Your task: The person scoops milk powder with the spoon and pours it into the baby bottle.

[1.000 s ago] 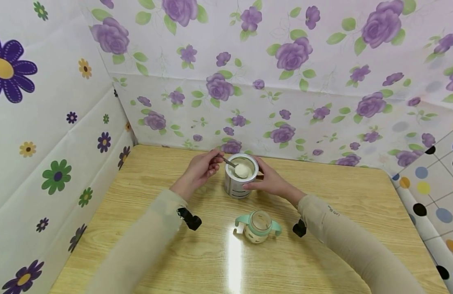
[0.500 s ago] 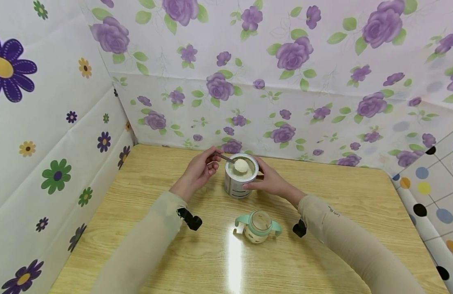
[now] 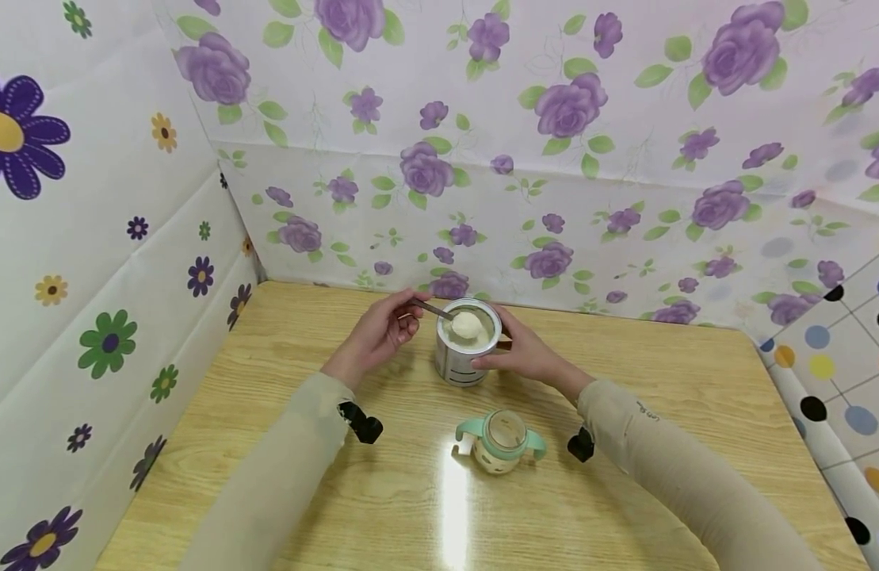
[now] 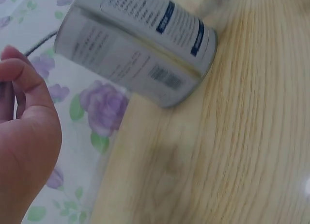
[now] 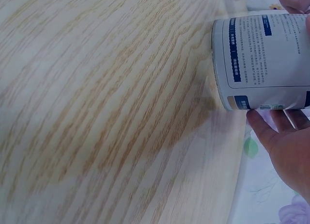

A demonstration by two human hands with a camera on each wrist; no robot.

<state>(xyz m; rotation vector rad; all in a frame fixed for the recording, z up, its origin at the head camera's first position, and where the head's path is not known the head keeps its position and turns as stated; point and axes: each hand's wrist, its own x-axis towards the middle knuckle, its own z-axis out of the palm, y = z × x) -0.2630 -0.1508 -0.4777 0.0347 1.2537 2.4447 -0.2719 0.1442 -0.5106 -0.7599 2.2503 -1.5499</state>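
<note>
Meanwhile, left hand pinches a thin metal spoon over the cylindrical tin.

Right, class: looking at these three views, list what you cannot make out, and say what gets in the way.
- Print on the can: left wrist view, blurred; right wrist view, too small.
- Left hand and its grip on the spoon: left wrist view, fingers cut off by the edge.
- Right hand fingertips: head view, hidden behind the can.
- Contents of the handled cup: head view, glare and size.

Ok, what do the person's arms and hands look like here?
Both arms wear long, loose beige sleeves to the wrist, the right sleeve bearing small dark lettering. A black camera mount is strapped under each wrist. The left hand and right hand are bare, without gloves.
</note>
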